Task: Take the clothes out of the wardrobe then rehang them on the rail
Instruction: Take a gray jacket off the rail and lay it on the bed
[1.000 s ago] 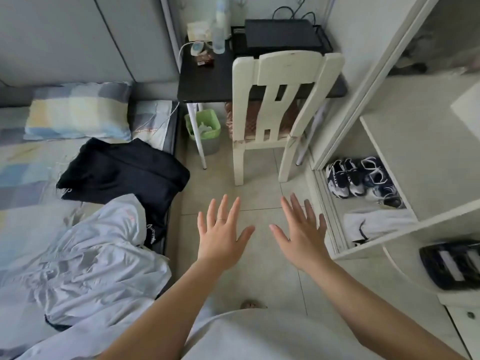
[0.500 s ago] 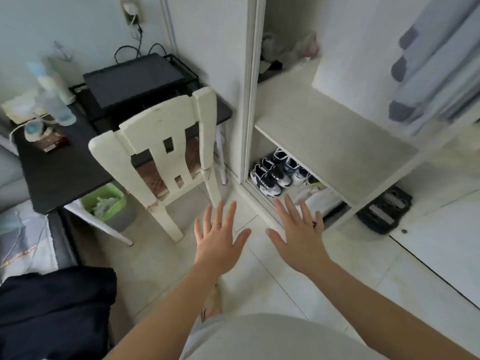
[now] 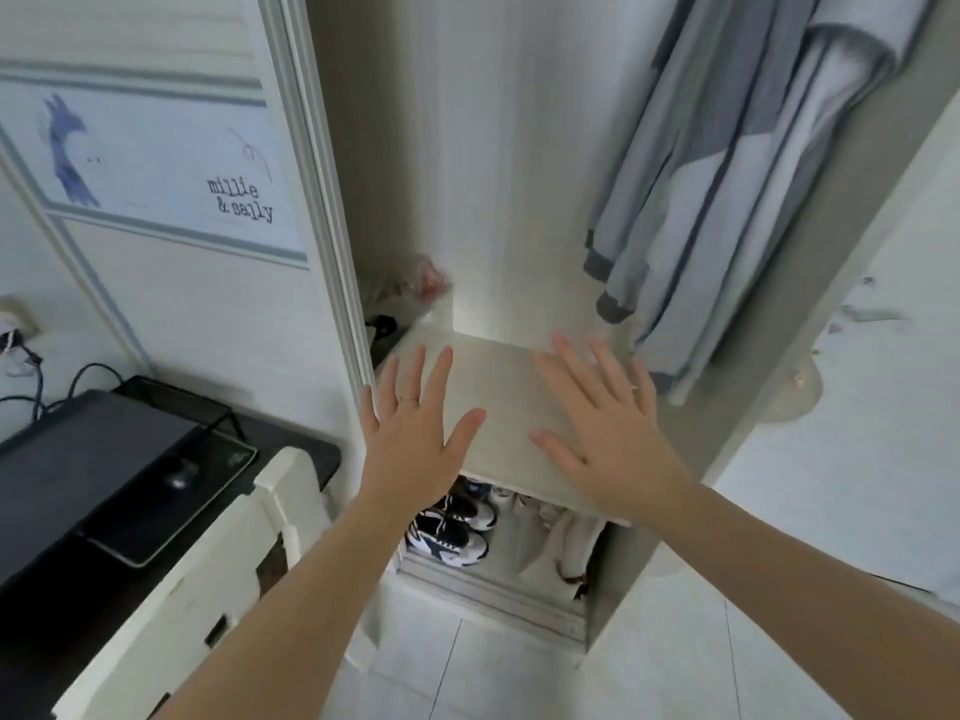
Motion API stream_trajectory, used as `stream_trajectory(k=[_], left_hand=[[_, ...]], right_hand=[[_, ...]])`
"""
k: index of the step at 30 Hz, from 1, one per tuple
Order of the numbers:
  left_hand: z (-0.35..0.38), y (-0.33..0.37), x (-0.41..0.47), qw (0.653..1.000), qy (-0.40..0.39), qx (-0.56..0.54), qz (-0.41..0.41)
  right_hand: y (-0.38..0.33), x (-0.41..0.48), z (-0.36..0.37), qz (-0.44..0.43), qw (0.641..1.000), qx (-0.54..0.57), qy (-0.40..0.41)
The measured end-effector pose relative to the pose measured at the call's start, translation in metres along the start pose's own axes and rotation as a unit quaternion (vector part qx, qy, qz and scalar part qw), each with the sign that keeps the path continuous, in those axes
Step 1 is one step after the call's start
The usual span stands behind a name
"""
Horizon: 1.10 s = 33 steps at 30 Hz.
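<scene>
1. Both hands reach out flat in front of the open wardrobe, palms down, fingers straight and spread, gripping nothing.
2. The left hand is over the left front corner of the shelf, and the right hand is over its right half. Whether either one touches the board cannot be told.
3. The clothes, grey and white, hang in the upper right of the wardrobe. Their hems end just above the shelf and just beyond the right fingertips, and their tops run out of view.
4. Left of the clothes, the hanging space is open back to the rear wall.
5. On the left, the wardrobe's upright frame stands just beside the left little finger.
6. On the right, the wardrobe's side wall rises close behind the clothes, with a white panel beyond it.
7. A white chair stands close under the left forearm, its back against a black desk.
8. The shelf is pale, flat board. A blurred, crumpled bag lies in its back left corner.
9. Under the shelf, black-and-white shoes sit at the left and a white cloth at the right.
10. The floor is white tile.
11. A black box with cables sits on the desk.
12. A poster reading "millie & sally" is on the surface to the left.
</scene>
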<state>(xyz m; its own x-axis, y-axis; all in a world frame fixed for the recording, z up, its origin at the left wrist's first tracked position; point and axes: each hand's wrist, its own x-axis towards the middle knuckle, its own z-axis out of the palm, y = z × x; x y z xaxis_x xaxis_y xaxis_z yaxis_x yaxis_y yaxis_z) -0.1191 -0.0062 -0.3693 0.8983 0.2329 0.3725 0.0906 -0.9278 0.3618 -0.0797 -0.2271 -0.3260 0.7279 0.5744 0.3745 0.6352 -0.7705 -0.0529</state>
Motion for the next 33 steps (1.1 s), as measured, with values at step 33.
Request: stream_trajectory(k=[33], left_hand=[[-0.17, 0.252, 0.515, 0.905, 0.206, -0.119, 0.354]], right_hand=[[0.103, 0.279, -0.393, 0.102, 0.881, -0.351, 0.302]])
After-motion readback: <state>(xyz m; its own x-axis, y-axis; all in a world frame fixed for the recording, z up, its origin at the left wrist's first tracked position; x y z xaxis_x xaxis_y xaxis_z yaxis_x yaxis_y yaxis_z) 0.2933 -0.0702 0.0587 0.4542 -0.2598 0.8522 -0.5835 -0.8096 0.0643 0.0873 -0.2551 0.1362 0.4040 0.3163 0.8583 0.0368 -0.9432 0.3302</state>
